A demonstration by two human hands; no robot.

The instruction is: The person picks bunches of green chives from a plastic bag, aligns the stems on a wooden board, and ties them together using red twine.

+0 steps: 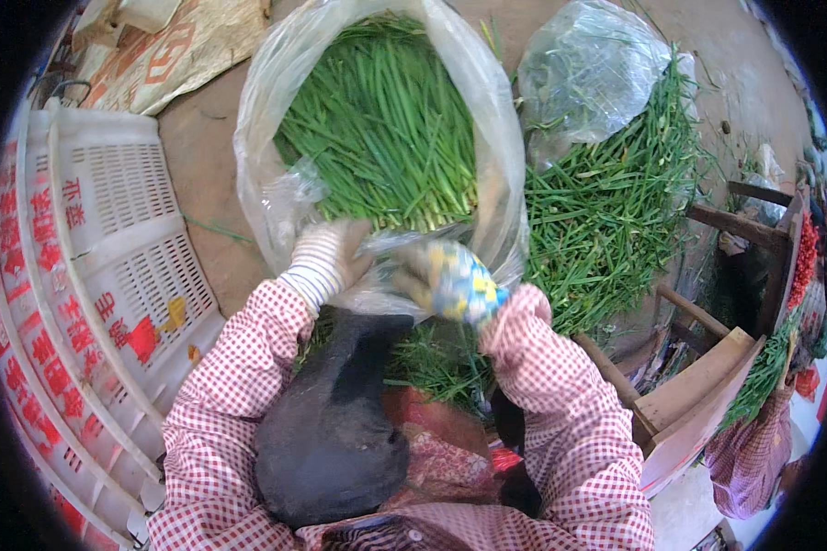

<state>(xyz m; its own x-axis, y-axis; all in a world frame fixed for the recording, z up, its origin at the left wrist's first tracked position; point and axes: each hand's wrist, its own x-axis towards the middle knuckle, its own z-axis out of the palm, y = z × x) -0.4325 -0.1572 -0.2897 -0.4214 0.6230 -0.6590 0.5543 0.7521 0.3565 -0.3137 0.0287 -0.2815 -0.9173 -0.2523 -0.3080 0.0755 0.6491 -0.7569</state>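
At twelve o'clock sits a clear plastic bag (501, 119) full of green stalks (377, 110). On its seven o'clock rim, the left hand (334, 255) grasps the film; towards five, the right hand (446, 277) meets it, too blurred to tell its grip. Loose greens (597, 239) spread at two o'clock, a white crate (124, 179) at nine.

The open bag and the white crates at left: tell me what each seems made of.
The open bag looks like thin plastic film, glossy and cloudy-translucent: it creases and catches light. The white crates are probably rigid moulded plastic, smooth and low-sheen, judging by their regular slots.
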